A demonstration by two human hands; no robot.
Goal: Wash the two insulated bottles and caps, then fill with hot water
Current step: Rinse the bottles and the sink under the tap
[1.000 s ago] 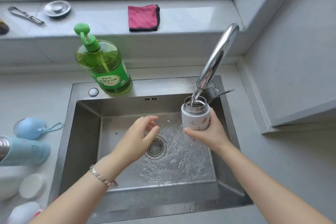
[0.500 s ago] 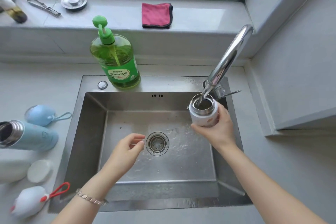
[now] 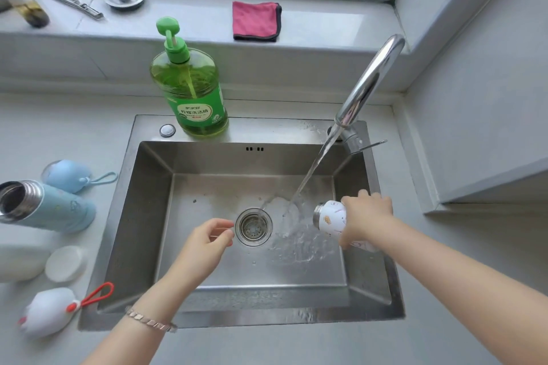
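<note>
The right hand [image 3: 366,216] grips the white bottle [image 3: 329,218], tipped mouth-left beside the stream [image 3: 314,169] from the tap [image 3: 370,80], while the left hand [image 3: 204,243] hovers loosely curled, seemingly empty, by the drain [image 3: 253,227].

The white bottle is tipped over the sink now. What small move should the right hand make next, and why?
Probably tip the white bottle further, mouth down, to empty it: the right hand holds it on its side, mouth toward the drain, beside the running water.
</note>
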